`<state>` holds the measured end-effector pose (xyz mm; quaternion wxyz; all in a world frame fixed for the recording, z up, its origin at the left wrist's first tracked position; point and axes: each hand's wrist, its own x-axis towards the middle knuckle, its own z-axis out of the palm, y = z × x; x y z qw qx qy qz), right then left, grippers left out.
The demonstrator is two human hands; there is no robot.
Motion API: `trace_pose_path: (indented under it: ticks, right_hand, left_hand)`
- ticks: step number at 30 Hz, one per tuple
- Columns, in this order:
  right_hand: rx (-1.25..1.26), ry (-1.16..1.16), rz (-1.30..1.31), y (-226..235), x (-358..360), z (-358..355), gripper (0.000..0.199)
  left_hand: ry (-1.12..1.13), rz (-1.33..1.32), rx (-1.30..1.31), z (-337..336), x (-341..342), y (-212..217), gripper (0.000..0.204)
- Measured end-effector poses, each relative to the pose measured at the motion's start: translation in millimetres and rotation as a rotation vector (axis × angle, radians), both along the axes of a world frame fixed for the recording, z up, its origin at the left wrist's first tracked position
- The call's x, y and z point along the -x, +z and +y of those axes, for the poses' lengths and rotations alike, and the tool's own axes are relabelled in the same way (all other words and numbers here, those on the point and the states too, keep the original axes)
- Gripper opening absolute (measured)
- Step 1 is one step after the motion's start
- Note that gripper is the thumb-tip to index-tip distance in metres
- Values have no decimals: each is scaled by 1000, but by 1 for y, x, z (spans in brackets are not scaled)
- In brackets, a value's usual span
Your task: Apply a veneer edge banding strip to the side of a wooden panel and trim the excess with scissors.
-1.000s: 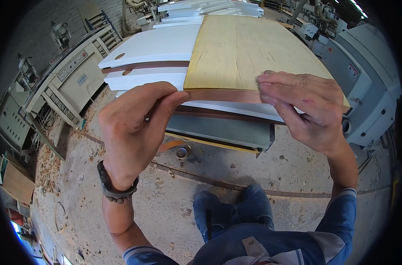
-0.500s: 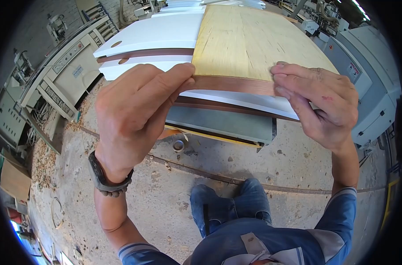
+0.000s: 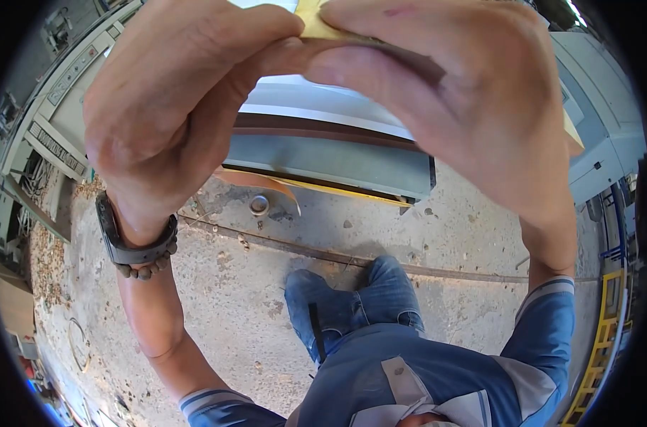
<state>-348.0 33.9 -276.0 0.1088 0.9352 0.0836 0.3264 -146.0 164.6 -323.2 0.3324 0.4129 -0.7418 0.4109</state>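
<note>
Head view: left hand [image 3: 174, 107] and right hand [image 3: 451, 99] close up, fingers pinching thin yellowish veneer sheet [image 3: 316, 21] at its near edge, above stacked panels [image 3: 323, 114]. Probably light, flexible, brittle; best gripped along edge, 2 hands.

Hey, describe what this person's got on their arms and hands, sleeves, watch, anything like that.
Both hands are bare, no gloves. The left hand has a dark grey watch on its wrist, with a string of brownish beads just below it. The right hand wears nothing on the wrist. Both forearms are bare; the short blue sleeves have white-striped cuffs.
</note>
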Motion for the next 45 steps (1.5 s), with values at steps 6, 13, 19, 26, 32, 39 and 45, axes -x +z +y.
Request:
trace_pose_path:
  ticks: [6, 13, 19, 26, 32, 39, 45]
  right_hand:
    - [-202, 33, 14, -20, -1, -9, 20]
    - [-146, -44, -117, -23, -2, -20, 13]
    - [-144, 28, -125, -27, 47, -79, 15]
    - [-28, -49, 23, -5, 158, -143, 25]
    - [-403, 65, -5, -23, 140, -162, 23]
    - [-665, 491, -792, -118, 258, -213, 22]
    - [-1277, -1305, -208, -572, 414, -126, 27]
  left_hand:
    - [59, -101, -32, 8, 4, 6, 19]
    - [83, 62, -52, -9, 14, 3, 16]
    - [296, 27, -122, 14, 12, -2, 15]
    - [271, 51, -139, 17, 14, 3, 13]
    - [264, 390, -376, -4, 22, 6, 17]
    - [190, 194, -243, -1, 30, 30, 42]
    - [232, 165, -312, -9, 29, 18, 35]
